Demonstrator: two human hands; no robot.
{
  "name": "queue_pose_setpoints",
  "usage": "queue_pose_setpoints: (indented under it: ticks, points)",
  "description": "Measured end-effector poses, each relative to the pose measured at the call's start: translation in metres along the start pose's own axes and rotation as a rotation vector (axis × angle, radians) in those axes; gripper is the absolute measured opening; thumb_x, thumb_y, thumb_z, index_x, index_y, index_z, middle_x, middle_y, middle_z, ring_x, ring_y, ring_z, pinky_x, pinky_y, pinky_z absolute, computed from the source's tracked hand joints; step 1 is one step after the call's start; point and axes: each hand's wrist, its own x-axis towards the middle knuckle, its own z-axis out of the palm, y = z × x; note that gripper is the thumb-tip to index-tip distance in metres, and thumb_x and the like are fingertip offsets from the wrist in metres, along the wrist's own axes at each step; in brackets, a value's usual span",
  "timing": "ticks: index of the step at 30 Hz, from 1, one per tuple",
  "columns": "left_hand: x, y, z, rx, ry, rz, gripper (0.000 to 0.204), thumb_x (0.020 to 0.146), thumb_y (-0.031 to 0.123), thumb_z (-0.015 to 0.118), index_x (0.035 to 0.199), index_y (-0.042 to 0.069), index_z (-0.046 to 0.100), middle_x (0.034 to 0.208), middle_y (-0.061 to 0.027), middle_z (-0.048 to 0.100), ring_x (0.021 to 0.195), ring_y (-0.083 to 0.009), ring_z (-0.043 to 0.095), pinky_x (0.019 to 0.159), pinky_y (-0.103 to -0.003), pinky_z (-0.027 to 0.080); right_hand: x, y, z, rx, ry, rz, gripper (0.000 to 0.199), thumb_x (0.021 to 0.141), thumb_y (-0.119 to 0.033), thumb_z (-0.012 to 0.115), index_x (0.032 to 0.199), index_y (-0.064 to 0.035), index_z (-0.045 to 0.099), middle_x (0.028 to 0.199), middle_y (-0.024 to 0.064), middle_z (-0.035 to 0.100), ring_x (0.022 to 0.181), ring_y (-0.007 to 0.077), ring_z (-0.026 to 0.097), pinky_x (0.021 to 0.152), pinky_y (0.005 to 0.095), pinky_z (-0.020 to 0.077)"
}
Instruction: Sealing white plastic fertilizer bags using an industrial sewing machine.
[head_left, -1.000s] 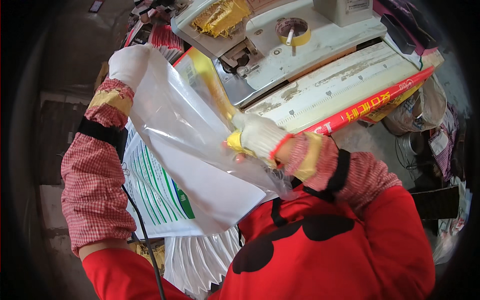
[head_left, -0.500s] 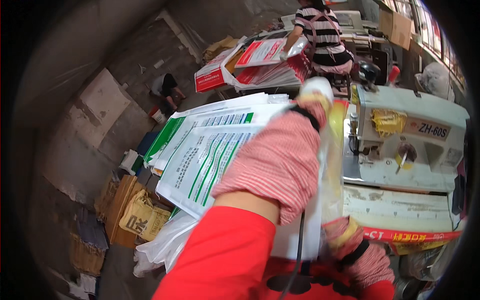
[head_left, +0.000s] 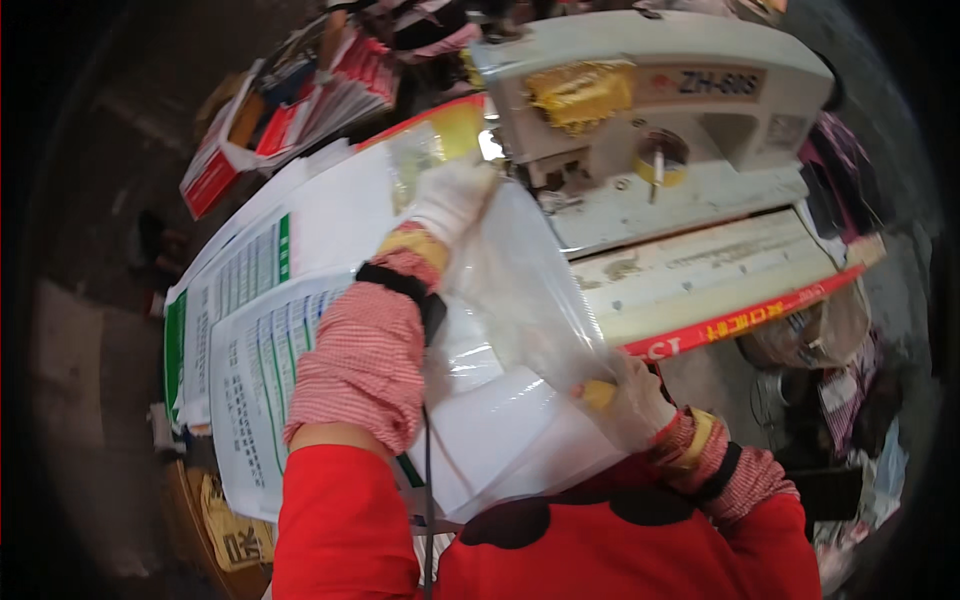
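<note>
A sheet-like clear plastic bag (head_left: 530,290) stretches between my gloved hands over the white woven sacks. My left hand (head_left: 455,200), in a white glove, is closed at the bag's far edge, close to the sewing machine (head_left: 640,130). At the near right, my right hand (head_left: 635,405) is closed on the bag's lower corner; the film partly covers its blurred fingers. Under my left forearm lie white sacks with green and blue print (head_left: 265,370). A plain white sack panel (head_left: 490,430) shows through the film.
The sewing machine's flat bed has a red printed strip (head_left: 740,325) along its front edge. Red and white sacks (head_left: 350,80) are stacked at the far left, near another person. A yellow sack (head_left: 235,530) lies at the lower left, and bundled plastic (head_left: 820,330) sits below the machine.
My view has swung right and down toward the machine. My left hand has drawn back from its far reach, and the clear bag is now spread between both hands.
</note>
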Motion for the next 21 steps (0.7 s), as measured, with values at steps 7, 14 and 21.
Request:
queue_pose_setpoints:
  ticks: [7, 14, 21]
  points:
    - [0.015, -0.008, 0.003, -0.284, 0.080, 0.034, 0.005, 0.078, 0.014, 0.058, 0.079, 0.013, 0.063, 0.084, -0.0044, 0.059, 0.079, -0.0251, 0.062, 0.066, -0.036, 0.051, 0.003, 0.000, 0.005, 0.291, 0.094, 0.025, 0.028, 0.088, -0.013, 0.060, 0.114, -0.0037, 0.057, 0.090, 0.0035, 0.060, 0.079, 0.0147, 0.056, 0.072, 0.0265, 0.0465]
    - [0.027, -0.004, 0.005, -0.264, -0.199, -0.059, 0.006, 0.077, 0.013, 0.058, 0.081, 0.010, 0.063, 0.087, -0.0092, 0.061, 0.082, -0.0276, 0.062, 0.070, -0.036, 0.051, 0.002, -0.016, -0.003, -0.009, 0.118, 0.059, 0.051, 0.086, -0.021, 0.059, 0.133, -0.0050, 0.047, 0.096, 0.0155, 0.062, 0.078, 0.0269, 0.060, 0.078, 0.0316, 0.0489]
    - [0.016, -0.014, -0.037, -0.329, -0.238, 0.159, 0.018, 0.083, 0.016, 0.058, 0.099, 0.014, 0.068, 0.084, -0.0111, 0.064, 0.078, -0.0270, 0.063, 0.077, -0.036, 0.050, 0.001, -0.016, 0.001, -0.593, 0.032, 0.045, 0.049, 0.090, -0.020, 0.060, 0.130, 0.0066, 0.047, 0.093, 0.0057, 0.065, 0.079, 0.0117, 0.060, 0.071, 0.0259, 0.0488]
